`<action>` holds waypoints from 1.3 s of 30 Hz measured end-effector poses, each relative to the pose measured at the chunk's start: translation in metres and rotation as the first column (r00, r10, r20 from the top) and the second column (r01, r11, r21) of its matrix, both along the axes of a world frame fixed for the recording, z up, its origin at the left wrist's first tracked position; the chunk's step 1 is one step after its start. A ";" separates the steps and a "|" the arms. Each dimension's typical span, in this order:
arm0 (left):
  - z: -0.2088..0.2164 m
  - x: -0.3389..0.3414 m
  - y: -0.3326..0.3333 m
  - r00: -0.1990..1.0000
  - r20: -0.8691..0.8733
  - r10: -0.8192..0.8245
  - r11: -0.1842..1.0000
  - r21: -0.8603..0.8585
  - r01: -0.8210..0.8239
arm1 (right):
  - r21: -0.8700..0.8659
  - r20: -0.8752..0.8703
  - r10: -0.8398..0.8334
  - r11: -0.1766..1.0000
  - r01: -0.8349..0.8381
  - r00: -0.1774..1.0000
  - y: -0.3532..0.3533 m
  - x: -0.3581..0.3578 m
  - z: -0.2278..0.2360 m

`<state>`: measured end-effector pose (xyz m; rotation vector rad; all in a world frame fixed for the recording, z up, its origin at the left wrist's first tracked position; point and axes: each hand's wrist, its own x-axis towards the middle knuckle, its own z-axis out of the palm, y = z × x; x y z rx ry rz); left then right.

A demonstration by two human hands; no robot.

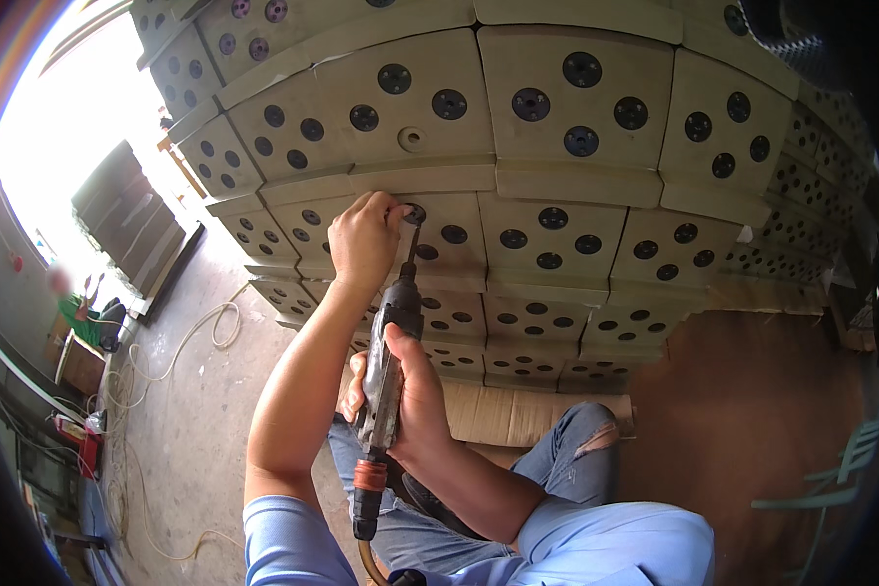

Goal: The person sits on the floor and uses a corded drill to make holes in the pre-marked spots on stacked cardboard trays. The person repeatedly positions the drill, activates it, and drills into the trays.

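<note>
Now, left hand (363,244): raised to the stacked beige blocks (571,176), its thumb and forefinger bent close together at one black disc (415,212).
Black disc: on the front of a block, just right of the left fingertips, at the upper end of the driver bit (415,249); whether the fingers pinch it or only touch its edge, I cannot tell.
Right hand (415,391): clamped around the grey body of a power driver (389,361), the thumb lying along its side.
Power driver: pointing up toward the disc, an orange collar (369,476) and a hose (369,562) at its lower end.
Above the disc: a pale round fitting (412,139) among black ones.
Floor at left: looped pale cable (200,330); farther off, a person in green (80,320).
</note>
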<state>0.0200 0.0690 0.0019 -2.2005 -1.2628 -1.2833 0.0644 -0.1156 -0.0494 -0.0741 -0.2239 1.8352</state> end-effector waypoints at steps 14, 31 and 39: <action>-0.007 0.002 0.002 0.999 0.038 0.021 1.000 0.006 -0.021 | -0.048 -0.059 -0.009 0.999 0.006 0.998 0.005 -0.001 -0.003; -0.008 0.001 0.004 0.996 0.081 0.041 0.999 -0.014 -0.040 | -0.057 -0.031 -0.017 0.998 0.015 0.999 0.007 -0.004 -0.008; -0.008 0.003 0.001 0.993 0.085 0.081 0.996 -0.036 -0.078 | -0.052 -0.058 -0.002 0.999 -0.001 0.998 0.009 -0.004 -0.009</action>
